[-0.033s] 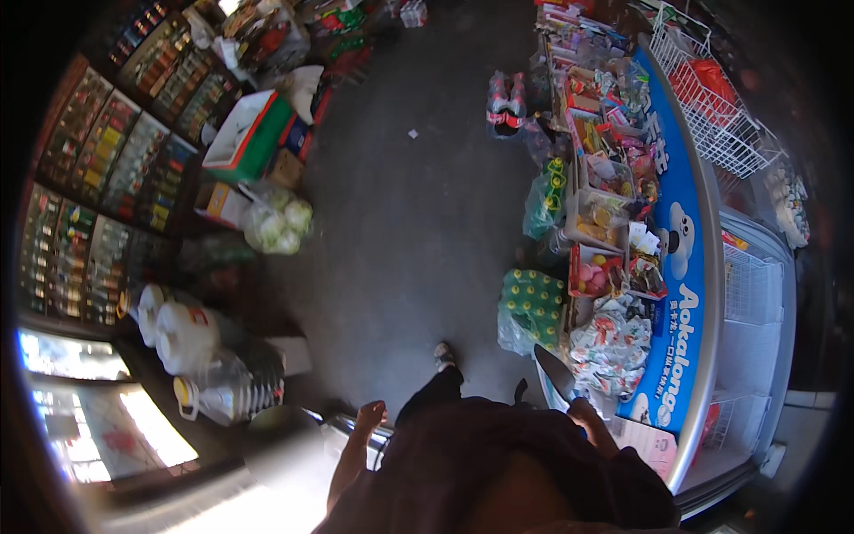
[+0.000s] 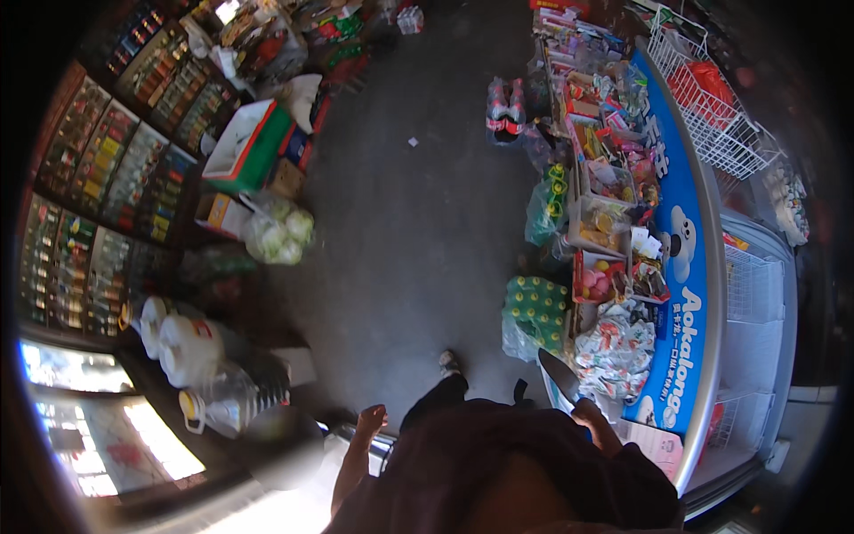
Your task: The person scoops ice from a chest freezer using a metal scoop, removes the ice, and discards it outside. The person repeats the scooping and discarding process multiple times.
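My right hand (image 2: 588, 415) grips a knife (image 2: 558, 374) with a broad, dark, pointed blade, which points ahead and slightly left. A bit of blue shows under that hand. Just beyond the blade lies a pile of white, red and green wrapped packs (image 2: 616, 351). A green-capped bottle pack (image 2: 535, 307) in clear wrap stands on the floor ahead of the knife's tip. My left hand (image 2: 372, 418) hangs low with its fingers curled in, and I see nothing in it. A pale metallic edge (image 2: 382, 449) is beside it.
Grey floor (image 2: 418, 222) runs ahead between goods. Along the right stand snack boxes (image 2: 600, 227) and a blue-sided freezer (image 2: 680, 311) with a wire basket (image 2: 712, 107). On the left are bottle shelves (image 2: 98, 169), a green box (image 2: 245, 147), bagged round greens (image 2: 280, 233) and large plastic jugs (image 2: 191, 347).
The surroundings have shifted slightly downward in the picture, with the nearer goods also a little to the right. My right hand still grips the knife, and my left hand stays curled.
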